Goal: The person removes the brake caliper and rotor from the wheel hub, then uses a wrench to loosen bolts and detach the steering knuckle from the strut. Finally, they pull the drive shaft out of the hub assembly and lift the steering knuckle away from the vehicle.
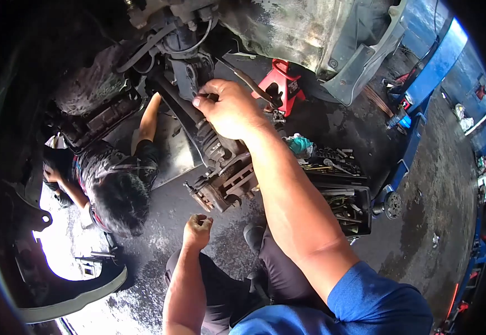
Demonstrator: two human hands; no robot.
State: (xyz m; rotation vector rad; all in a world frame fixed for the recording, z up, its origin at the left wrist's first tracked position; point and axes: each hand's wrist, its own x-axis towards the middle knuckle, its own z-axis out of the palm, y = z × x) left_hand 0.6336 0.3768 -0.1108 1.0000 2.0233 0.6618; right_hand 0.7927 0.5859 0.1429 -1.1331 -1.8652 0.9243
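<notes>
My right hand [229, 109] is closed, thumb and finger pinched on a small dark piece I cannot make out, right beside the metal strut bracket [190, 75]. Below it are the ribbed rubber boot [210, 142] and the rusty brake caliper and hub [220, 187]. Lower down, my left hand [197, 231] is apart from the caliper, its fingers curled together; what they hold, if anything, is too small to tell.
A co-worker [123, 198] lies under the car at left, one arm raised toward the axle. A red jack stand [282, 86] is behind my right hand. An open toolbox [368, 209] with tools stands right of my forearm. The fender [293, 30] hangs above; blue lift arm [435, 67] at right.
</notes>
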